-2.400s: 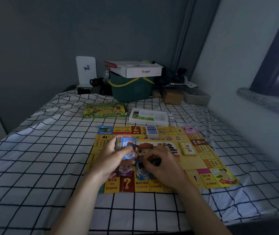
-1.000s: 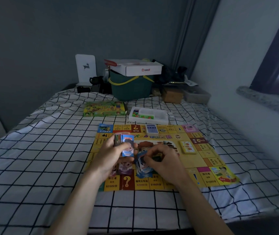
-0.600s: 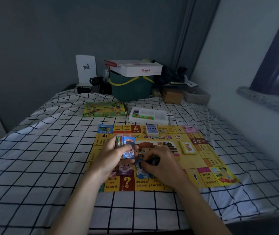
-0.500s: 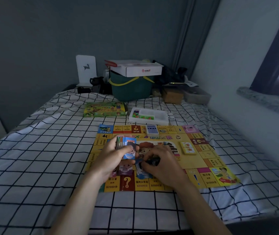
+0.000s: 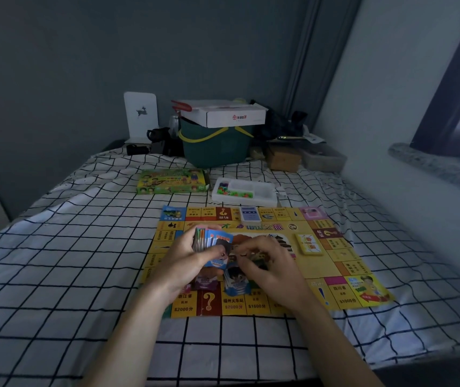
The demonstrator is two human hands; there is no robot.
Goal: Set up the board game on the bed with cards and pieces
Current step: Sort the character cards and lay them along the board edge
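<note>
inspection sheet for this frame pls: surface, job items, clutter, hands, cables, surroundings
Surface: checked bedsheet, rumpled.
Job's things: game board flat; blue deck and yellow deck on it; piece tray and game box beyond.
Clutter: green bucket under white carton.
Hands: left hand grips card stack; right hand curled over dealt cards.
Cables: nothing seen.
Surroundings: window ledge at right.
</note>
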